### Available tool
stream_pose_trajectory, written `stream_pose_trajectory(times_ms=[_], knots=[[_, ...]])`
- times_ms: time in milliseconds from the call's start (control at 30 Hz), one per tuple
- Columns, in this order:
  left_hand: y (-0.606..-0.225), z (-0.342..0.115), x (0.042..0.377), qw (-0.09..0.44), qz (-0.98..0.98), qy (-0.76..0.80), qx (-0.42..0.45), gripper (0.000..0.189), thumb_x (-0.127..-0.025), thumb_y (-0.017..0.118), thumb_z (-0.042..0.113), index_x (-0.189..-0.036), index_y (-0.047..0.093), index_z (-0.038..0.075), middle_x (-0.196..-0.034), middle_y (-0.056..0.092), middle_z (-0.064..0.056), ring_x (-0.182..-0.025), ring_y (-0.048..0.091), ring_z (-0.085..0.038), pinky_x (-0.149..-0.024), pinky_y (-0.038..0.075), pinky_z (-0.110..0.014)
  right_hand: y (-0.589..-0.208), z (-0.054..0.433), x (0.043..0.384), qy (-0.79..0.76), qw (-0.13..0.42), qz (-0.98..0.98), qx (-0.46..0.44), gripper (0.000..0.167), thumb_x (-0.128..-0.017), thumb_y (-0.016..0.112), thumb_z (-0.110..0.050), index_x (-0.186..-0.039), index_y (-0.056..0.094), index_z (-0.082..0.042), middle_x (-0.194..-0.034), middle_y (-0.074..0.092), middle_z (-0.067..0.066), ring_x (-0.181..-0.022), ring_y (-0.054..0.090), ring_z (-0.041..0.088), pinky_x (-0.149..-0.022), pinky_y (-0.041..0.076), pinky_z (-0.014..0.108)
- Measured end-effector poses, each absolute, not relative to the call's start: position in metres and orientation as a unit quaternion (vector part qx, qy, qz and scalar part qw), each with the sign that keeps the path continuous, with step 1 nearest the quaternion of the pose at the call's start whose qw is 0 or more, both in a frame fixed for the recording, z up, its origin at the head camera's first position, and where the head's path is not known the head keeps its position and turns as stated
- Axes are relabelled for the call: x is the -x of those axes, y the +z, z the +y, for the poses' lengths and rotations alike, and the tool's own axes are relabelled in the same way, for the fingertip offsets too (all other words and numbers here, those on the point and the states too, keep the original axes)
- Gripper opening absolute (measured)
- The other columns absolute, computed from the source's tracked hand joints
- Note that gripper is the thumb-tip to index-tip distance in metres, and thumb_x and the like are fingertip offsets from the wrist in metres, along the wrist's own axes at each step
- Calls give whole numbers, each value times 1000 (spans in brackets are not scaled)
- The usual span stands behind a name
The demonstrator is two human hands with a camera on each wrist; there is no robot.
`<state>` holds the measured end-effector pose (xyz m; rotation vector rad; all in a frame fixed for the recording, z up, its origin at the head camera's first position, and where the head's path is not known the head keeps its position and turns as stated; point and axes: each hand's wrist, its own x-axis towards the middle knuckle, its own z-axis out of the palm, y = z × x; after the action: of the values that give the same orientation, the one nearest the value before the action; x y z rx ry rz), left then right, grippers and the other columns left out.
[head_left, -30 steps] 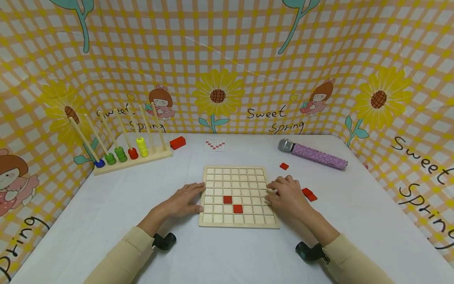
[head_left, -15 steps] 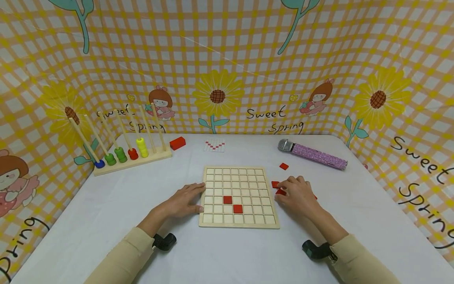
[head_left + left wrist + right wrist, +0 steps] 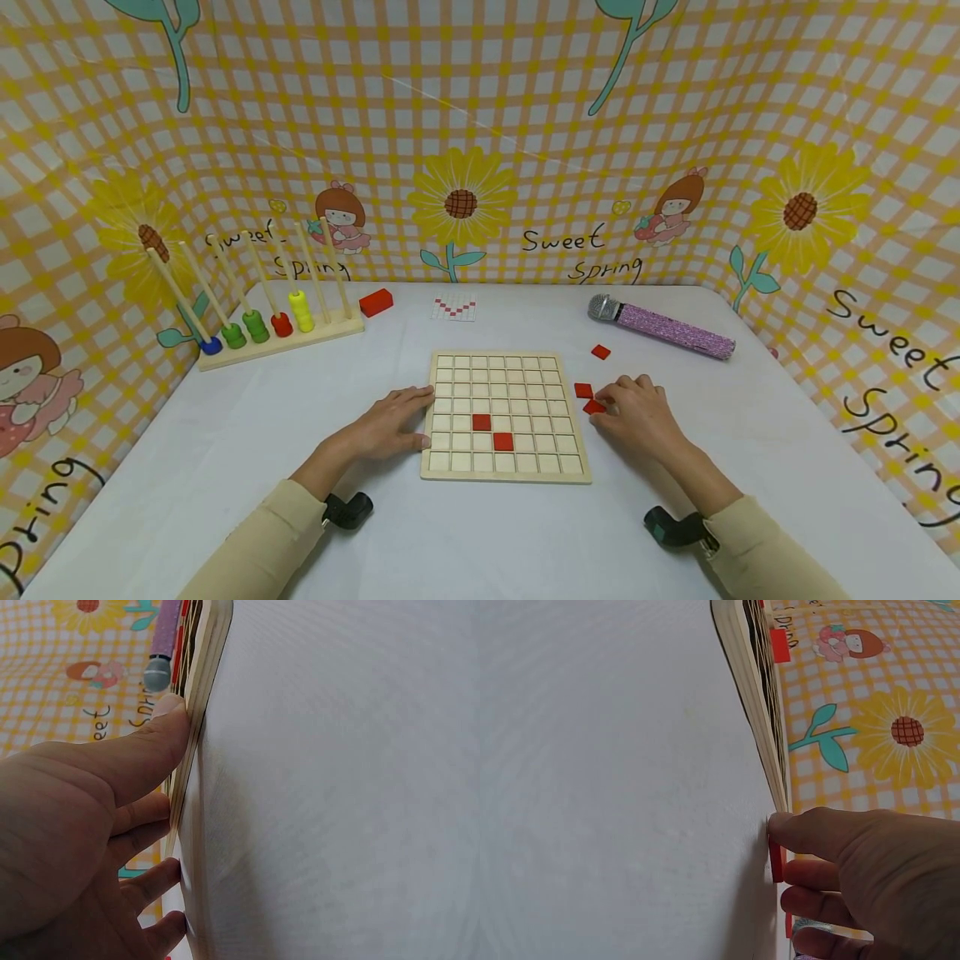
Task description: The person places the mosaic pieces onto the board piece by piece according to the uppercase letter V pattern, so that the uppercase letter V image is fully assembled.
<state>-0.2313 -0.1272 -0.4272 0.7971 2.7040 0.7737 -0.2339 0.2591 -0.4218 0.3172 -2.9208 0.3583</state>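
the right hand (image 3: 636, 415) has slid away from the board (image 3: 519, 423), to a red tile (image 3: 593, 407) just right of it; i cannot tell if its grip pinches; the left hand (image 3: 384, 425) stays wide, touching the board's left edge

Cloth-walled booth (image 3: 847, 225), sunflower-print gingham backdrop (image 3: 465, 100), white tabletop (image 3: 480, 537), bead abacus (image 3: 281, 325)
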Motion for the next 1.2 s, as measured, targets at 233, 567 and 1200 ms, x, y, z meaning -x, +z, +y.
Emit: stream_pose_trajectory(times_ms=[233,567,1200], knots=[[-428,-128,231,106,919,264,-274,71,-87,67,26,-145,34,3,-154,30,-12,-142,25,-38,-112,23,-58,-423,266,234,120,94,-982,-108,25,-77,74,-25,-96,73,-8,-98,65,14,-93,48,33,-75,36,46],[-427,-128,231,107,921,260,-272,71,-87,67,27,-146,34,4,-154,30,-11,-142,24,-37,-113,23,-58,-423,273,236,121,90,-982,-110,25,-78,72,-24,-97,73,-7,-97,66,12,-92,47,32,-74,35,45],[-425,-127,231,107,920,261,-271,71,-87,67,27,-146,34,4,-154,30,-12,-142,25,-38,-112,24,-58,-425,274,237,114,102,-980,-126,21,-78,73,-22,-93,74,-8,-90,66,7,-90,49,31,-73,34,44]])
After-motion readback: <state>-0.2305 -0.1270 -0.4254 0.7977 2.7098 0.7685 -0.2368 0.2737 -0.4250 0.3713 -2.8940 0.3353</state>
